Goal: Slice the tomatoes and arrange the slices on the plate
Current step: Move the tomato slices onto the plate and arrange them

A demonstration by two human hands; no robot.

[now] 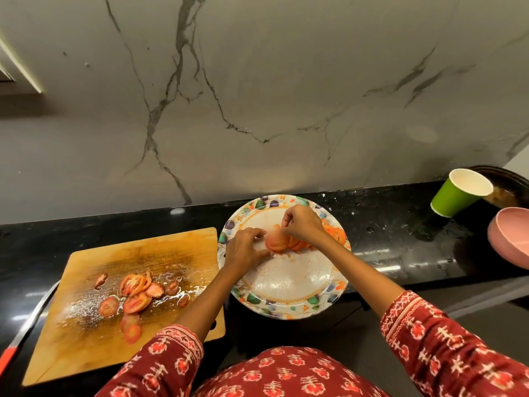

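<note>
My right hand (pixel 302 223) is pinching a tomato slice (pixel 276 242) with curled fingers, standing it on the plate (pixel 289 293). My left hand (pixel 244 249) is resting beside it, fingers straight and together, touching the slice. More slices (pixel 333 233) are lying fanned along the plate's far side. Other slices (pixel 134 293) are sitting on the wet board (pixel 137 253). A green cup (pixel 458 193) and pink bowl (pixel 509 239) are standing on the tabletop (pixel 400 242).

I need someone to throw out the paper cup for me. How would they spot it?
Follow the black countertop to its far right end. There the green paper cup stands, white inside, beside a pink bowl; it is the only green thing there.
</note>
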